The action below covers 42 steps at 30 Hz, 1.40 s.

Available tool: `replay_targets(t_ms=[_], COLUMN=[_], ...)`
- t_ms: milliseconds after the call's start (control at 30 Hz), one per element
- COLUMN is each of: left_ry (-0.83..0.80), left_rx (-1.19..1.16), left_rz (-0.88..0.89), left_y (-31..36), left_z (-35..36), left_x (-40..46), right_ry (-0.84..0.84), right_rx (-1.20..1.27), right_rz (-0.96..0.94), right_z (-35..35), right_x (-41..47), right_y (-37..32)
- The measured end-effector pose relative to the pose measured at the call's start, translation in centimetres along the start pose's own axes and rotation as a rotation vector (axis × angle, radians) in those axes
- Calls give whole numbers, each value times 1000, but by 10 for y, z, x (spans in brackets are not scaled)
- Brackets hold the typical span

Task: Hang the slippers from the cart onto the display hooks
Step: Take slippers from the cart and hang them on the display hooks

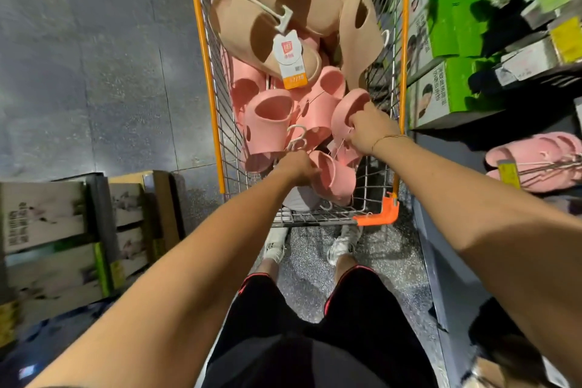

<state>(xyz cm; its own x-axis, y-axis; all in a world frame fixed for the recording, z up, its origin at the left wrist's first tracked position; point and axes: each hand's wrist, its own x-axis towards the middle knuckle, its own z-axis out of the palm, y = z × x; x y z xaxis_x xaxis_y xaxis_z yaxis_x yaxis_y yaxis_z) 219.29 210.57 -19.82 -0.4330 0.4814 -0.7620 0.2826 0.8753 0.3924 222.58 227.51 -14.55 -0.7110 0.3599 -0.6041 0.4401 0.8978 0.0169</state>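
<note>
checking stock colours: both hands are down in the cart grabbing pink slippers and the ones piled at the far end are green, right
Not quite. The slippers piled at the far end of the cart are beige, not green; the green things are boxes on the shelf to the right. The rest holds: the head view shows the left hand and right hand each gripping a pink slipper in the cart.

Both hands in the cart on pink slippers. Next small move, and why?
Probably lift the pair clear of the cart. The left hand grips one pink slipper and the right hand grips another pink slipper, both low among the pile. Pink slippers on display hooks to the right suggest the destination.
</note>
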Motion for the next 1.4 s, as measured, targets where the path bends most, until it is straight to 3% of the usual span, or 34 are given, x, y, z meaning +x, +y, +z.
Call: replay_targets(t_ms=[133, 333, 533, 900, 1400], left_ry=[71, 157, 291, 611, 708], left_rx=[-176, -242, -126, 21, 25], left_rz=[-106, -156, -24, 228, 318], left_y=[10, 16, 15, 57, 54], left_z=[16, 25, -9, -163, -242], left_x=[5, 4, -17, -65, -104], right_ry=[43, 155, 243, 370, 458], right_rx=[-30, -60, 44, 61, 95], right_rz=[-24, -128, -173, -214, -269], right_z=[0, 0, -36, -133, -169], right_x=[-3, -15, -27, -48, -66], right_y=[8, 12, 17, 2, -37])
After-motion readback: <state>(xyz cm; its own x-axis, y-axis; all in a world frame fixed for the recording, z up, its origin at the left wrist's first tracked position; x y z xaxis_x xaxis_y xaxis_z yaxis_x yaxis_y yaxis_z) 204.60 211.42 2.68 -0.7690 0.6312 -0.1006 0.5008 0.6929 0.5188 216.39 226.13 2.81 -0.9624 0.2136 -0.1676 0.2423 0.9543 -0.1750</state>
